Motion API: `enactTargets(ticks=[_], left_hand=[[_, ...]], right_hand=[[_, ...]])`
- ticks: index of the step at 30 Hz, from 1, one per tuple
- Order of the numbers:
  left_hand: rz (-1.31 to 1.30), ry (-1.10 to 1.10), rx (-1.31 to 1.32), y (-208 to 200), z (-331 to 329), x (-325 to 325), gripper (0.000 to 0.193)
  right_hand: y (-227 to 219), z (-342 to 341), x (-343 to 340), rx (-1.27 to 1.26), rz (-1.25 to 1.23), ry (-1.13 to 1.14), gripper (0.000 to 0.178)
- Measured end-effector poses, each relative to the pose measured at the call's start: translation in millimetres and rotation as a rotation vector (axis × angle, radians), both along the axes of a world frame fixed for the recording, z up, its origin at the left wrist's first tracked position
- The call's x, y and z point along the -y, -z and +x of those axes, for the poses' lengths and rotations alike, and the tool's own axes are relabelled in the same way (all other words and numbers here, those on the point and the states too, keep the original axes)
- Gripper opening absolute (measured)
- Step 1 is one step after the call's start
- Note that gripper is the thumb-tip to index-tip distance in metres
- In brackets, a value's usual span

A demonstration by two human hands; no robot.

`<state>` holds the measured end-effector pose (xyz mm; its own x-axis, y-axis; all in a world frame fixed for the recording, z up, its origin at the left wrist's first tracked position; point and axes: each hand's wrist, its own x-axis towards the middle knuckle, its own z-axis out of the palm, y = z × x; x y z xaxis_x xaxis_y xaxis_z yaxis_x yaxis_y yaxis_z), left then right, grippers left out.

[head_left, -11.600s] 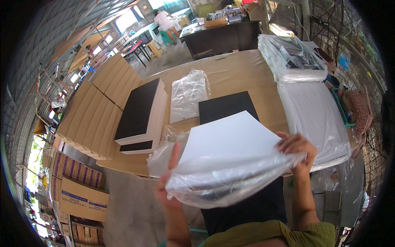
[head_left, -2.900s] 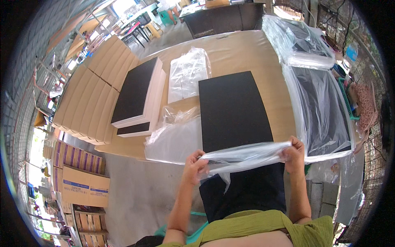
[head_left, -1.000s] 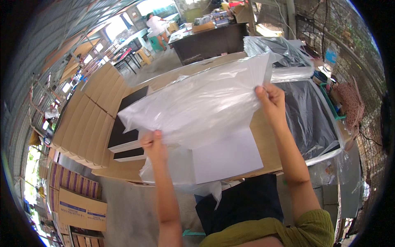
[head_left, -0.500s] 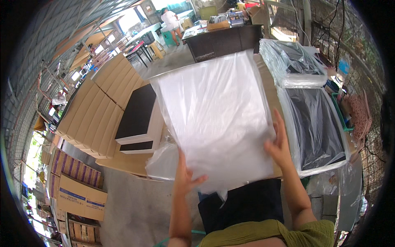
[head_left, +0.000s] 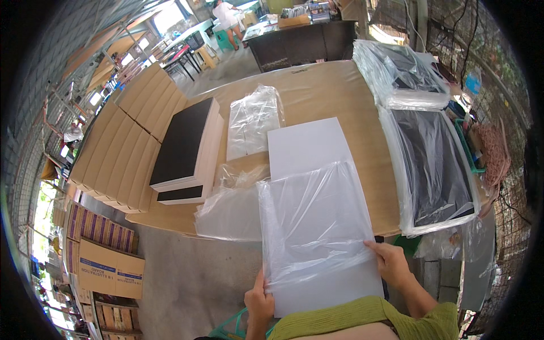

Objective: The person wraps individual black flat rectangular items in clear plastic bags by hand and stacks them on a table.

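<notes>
A white sheet of board rests at the table's front edge and reaches toward my body. Clear plastic, seemingly a bag, lies across its middle, while white shows beyond it at both ends. My left hand is closed on the board's lower left edge. On the right edge, my right hand pinches the board and plastic, thumb on top; its other fingers are hidden beneath. Loose clear plastic bags lie left of the board, with another folded plastic bag farther back.
Black-topped boards are stacked at left beside rows of brown cartons. Plastic-wrapped black boards lie along the right side, with more wrapped boards behind. The brown table spans between. A person stands far back.
The white board and plastic have come down toward me from above the table. Both hands moved lower and closed on the edges. The table and folded plastic behind are now uncovered.
</notes>
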<state>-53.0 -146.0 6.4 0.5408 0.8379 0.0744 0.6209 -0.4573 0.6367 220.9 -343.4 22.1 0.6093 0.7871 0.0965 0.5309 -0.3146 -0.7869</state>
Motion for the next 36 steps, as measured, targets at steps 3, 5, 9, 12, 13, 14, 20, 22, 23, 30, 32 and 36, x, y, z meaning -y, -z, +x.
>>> enactTargets(ticks=[3,5,9,12,13,14,20,22,23,30,32,36], left_hand=[[-0.063,-0.063,-0.04,-18,-8,14,0.052],[-0.062,-0.119,-0.017,-19,-18,22,0.049],[-0.138,-0.094,-0.168,5,-54,33,0.038],[-0.042,-0.069,0.102,-1,-54,44,0.041],[-0.083,0.001,0.117,-3,-54,44,0.042],[-0.145,0.082,0.122,-4,-56,43,0.042],[-0.37,0.47,0.142,-15,-48,33,0.043],[-0.346,0.459,0.157,-10,-43,32,0.044],[-0.321,0.414,0.149,-6,-40,32,0.045],[0.283,0.04,0.144,5,29,34,0.032],[0.498,0.116,0.244,12,55,27,0.019],[0.523,0.383,0.513,9,124,14,0.016]], right_hand=[[-15,-7,18,-0.097,-0.106,-0.042,0.041],[-26,-9,25,-0.189,-0.193,-0.084,0.041],[-41,-15,44,-0.356,-0.265,-0.139,0.04],[-45,-15,56,-0.518,-0.249,-0.146,0.036],[-45,-14,60,-0.588,-0.248,-0.137,0.034],[-40,-15,65,-0.644,-0.22,-0.133,0.033],[-39,-10,70,-0.523,-0.098,-0.25,0.033],[-43,-9,70,-0.502,-0.084,-0.208,0.035],[-44,-8,68,-0.454,-0.07,-0.186,0.035],[-52,11,30,-0.004,0.248,0.061,0.036],[-60,25,30,0.086,0.305,0.154,0.034],[-70,53,55,0.312,0.471,0.337,0.034]])
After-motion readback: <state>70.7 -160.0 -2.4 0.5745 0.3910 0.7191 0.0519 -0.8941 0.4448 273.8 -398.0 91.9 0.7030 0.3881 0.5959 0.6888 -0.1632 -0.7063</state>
